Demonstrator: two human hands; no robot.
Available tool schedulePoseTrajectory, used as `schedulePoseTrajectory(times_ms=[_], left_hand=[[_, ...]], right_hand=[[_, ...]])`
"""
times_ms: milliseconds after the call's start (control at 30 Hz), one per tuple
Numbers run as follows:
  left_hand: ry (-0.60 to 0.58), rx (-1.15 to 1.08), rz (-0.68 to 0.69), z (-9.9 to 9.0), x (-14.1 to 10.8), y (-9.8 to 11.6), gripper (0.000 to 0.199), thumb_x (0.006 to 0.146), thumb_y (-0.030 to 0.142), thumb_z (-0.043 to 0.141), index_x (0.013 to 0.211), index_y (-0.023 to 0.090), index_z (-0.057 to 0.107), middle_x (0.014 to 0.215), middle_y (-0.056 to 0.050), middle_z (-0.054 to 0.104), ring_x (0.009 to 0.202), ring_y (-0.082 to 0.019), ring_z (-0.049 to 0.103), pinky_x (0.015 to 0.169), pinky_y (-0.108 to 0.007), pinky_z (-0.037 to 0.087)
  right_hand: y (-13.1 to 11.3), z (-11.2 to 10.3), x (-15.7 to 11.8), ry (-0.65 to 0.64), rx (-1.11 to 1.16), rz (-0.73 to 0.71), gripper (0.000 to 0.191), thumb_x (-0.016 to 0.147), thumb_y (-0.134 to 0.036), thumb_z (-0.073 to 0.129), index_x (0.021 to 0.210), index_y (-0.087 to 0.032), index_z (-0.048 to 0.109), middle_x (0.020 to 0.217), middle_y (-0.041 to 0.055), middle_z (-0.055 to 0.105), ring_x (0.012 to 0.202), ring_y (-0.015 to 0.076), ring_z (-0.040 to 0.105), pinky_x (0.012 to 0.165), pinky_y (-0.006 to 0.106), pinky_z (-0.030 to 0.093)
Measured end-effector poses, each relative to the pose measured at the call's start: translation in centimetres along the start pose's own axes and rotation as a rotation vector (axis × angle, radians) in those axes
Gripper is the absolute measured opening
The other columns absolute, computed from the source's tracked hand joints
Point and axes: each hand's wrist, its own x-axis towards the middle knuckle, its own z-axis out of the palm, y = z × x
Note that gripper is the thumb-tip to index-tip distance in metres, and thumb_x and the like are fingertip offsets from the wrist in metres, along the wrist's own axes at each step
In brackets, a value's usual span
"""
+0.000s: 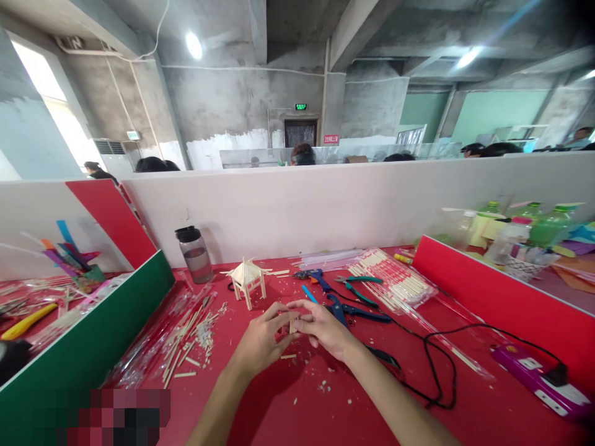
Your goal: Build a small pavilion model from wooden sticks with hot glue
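Near the middle of the red table, my left hand (266, 337) and my right hand (321, 327) meet fingertip to fingertip. Between them is a small bundle of short wooden sticks (293, 326), partly covered by the fingers of both hands. Just behind my left hand stands a small pavilion model (247, 280) made of pale sticks, upright on its legs. A blue glue gun (318, 279), green-handled pliers (365, 280) and a dark blue cutter tool (339, 310) lie beyond my right hand.
Loose sticks and offcuts (186, 347) lie at the left, near a water bottle (195, 254). Packed sticks (395, 279) are at the back right. A black cable (432, 359) runs to a purple power strip (539, 379). Green (93, 322) and red (502, 291) dividers flank the table.
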Motion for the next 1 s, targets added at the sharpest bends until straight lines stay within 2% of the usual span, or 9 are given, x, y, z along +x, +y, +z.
schedulePoseTrajectory(times_ms=[367, 500, 733, 1000], left_hand=[[-0.038, -0.058, -0.047, -0.28, 0.07, 0.32, 0.04, 0.09, 0.027, 0.062, 0.129, 0.033, 0.06, 0.117, -0.004, 0.063, 0.093, -0.016, 0.066, 0.087, -0.029, 0.053], [-0.025, -0.053, -0.045, -0.25, 0.05, 0.16, 0.04, 0.09, 0.027, 0.062, 0.13, 0.032, 0.059, 0.117, -0.005, 0.063, 0.095, -0.017, 0.065, 0.088, -0.03, 0.053], [0.01, -0.05, -0.052, -0.21, 0.05, 0.08, 0.039, 0.09, 0.027, 0.062, 0.129, 0.031, 0.06, 0.115, -0.006, 0.064, 0.096, -0.018, 0.066, 0.089, -0.031, 0.054], [0.021, -0.076, -0.047, -0.14, 0.07, 0.03, 0.04, 0.09, 0.027, 0.063, 0.129, 0.032, 0.06, 0.116, -0.006, 0.064, 0.096, -0.018, 0.065, 0.088, -0.032, 0.054]], right_hand=[[-0.09, -0.35, -0.02, -0.032, -0.003, -0.006, 0.058, 0.074, -0.042, 0.079, 0.122, -0.019, 0.055, 0.077, 0.0006, 0.065, 0.058, 0.0109, 0.056, 0.037, 0.015, 0.035], [-0.06, -0.15, -0.02, -0.002, -0.003, -0.007, 0.058, 0.074, -0.041, 0.079, 0.121, -0.019, 0.055, 0.078, 0.0008, 0.066, 0.058, 0.0103, 0.056, 0.037, 0.015, 0.033], [-0.17, 0.25, 0.03, 0.13, -0.013, 0.001, 0.056, 0.067, -0.042, 0.084, 0.111, -0.019, 0.059, 0.077, 0.0006, 0.066, 0.056, 0.0104, 0.057, 0.038, 0.015, 0.031], [-0.29, 0.08, 0.12, 0.128, -0.07, -0.017, 0.057, 0.067, -0.043, 0.083, 0.112, -0.018, 0.06, 0.073, 0.0007, 0.068, 0.058, 0.0122, 0.058, 0.043, 0.018, 0.037]])
